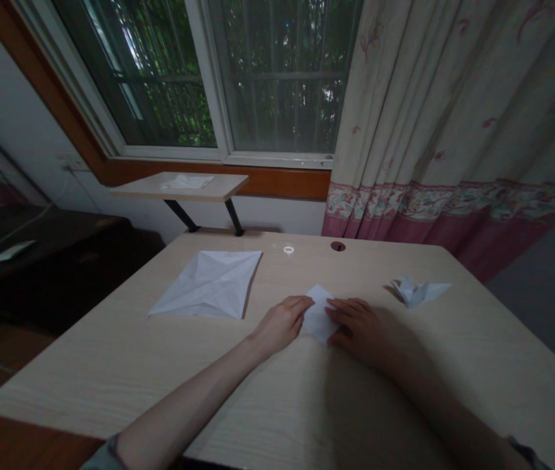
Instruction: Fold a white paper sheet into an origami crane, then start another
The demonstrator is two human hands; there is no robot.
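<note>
A small folded white paper (320, 317), diamond-shaped, lies on the table between my two hands. My left hand (285, 321) grips its left side, fingers together and bent over the edge; the thumb is mostly hidden. On the right side, my right hand (358, 329) has its fingertips on the paper, with the thumb near the lower corner. Left of my hands rests a larger creased sheet of white paper (211, 284), opened out nearly flat. A folded paper crane (419, 292) sits to the right, apart from my right hand.
The light wooden table (160, 372) has a round cable hole (338, 246) and a white ring-shaped mark (288, 249) near its back edge. A raised shelf (228, 186) at the back left carries crumpled white paper (188, 182). A curtain (434, 202) hangs behind the right side.
</note>
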